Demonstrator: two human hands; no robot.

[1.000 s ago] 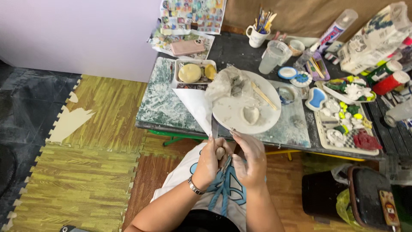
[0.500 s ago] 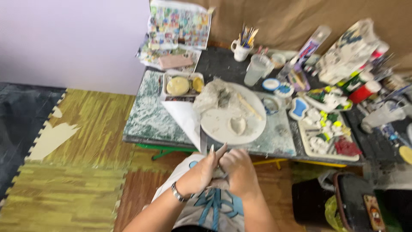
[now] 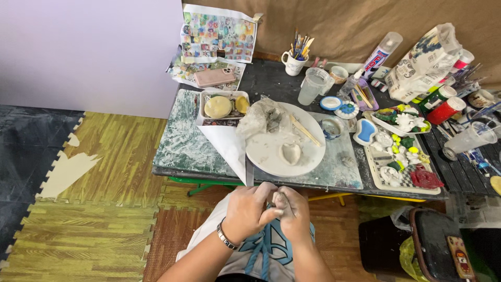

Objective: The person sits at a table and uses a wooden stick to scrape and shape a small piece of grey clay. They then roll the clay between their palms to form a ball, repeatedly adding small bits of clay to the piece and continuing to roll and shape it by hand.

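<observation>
Two hands, left hand (image 3: 249, 210) and right hand (image 3: 293, 211), are closed around a small grey clay lump (image 3: 279, 198); judged soft, light, best pinched at the sides.

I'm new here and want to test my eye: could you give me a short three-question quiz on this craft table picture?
1. True or false: both hands are pressed together around a small grey lump of clay.
2. What lies on the round white board: A) a heart-shaped clay piece, B) a phone, C) scissors?
3. What stands in the white mug at the back of the table?

Key:
1. True: left hand, right hand, lump of clay.
2. A: heart-shaped clay piece on the round white board.
3. Brushes, in the white mug.
</observation>
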